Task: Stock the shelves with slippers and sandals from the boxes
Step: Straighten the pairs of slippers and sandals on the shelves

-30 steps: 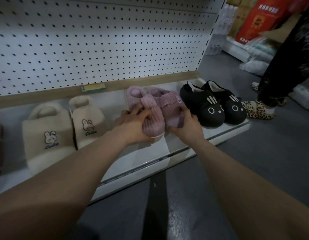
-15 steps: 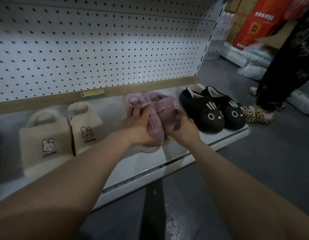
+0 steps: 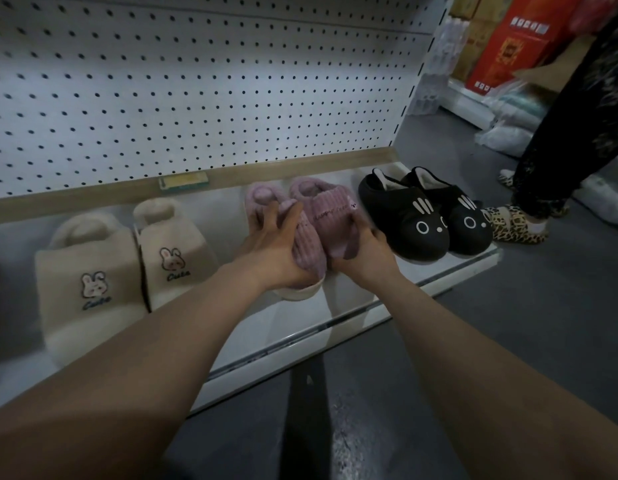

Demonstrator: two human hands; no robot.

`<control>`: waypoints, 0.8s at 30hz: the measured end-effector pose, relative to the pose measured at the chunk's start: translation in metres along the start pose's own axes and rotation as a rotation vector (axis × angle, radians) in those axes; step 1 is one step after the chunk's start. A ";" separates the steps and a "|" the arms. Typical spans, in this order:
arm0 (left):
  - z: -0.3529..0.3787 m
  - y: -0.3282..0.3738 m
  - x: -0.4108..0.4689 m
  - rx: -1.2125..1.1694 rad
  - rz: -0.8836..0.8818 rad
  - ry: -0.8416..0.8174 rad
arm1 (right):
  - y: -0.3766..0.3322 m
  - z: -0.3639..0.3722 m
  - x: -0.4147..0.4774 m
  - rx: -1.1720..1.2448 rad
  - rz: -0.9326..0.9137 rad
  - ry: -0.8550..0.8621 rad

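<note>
Two curled grips: left hand (image 3: 276,252), right hand (image 3: 366,252), round pink slippers (image 3: 330,216)

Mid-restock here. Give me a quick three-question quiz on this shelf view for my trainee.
1. True or false: the black slippers on the shelf lie to the right of the pink slippers.
2. What do the left hand and right hand grip? A) a box B) the pink slippers C) a hook
3. Fill in: the rabbit-patch slippers lie to the ___ of the pink ones.
Key: 1 true; 2 B; 3 left.
</note>
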State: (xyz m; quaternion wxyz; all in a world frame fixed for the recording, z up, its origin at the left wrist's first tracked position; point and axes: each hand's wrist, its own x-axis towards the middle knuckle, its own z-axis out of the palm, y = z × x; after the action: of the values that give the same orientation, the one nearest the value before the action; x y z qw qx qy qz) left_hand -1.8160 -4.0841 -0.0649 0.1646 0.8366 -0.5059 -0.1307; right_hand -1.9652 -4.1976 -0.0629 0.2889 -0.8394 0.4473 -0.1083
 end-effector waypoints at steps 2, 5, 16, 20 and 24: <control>-0.001 -0.002 0.006 -0.005 -0.015 0.000 | -0.002 0.000 0.005 0.001 0.000 0.006; -0.002 -0.005 0.014 -0.011 -0.025 0.006 | -0.006 0.002 0.012 -0.011 -0.012 0.016; -0.003 -0.009 0.013 0.041 -0.003 0.004 | 0.004 0.003 0.012 -0.054 0.003 0.039; 0.000 -0.005 0.008 0.042 -0.003 0.009 | 0.009 -0.001 0.005 -0.046 0.015 0.020; 0.001 -0.002 0.005 0.029 -0.013 -0.003 | 0.009 -0.006 0.000 -0.018 0.014 -0.001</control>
State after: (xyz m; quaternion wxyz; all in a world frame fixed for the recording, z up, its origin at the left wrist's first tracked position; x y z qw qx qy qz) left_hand -1.8125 -4.0874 -0.0665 0.1511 0.8421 -0.5023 -0.1258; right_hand -1.9740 -4.2035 -0.0636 0.2826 -0.8388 0.4541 -0.1018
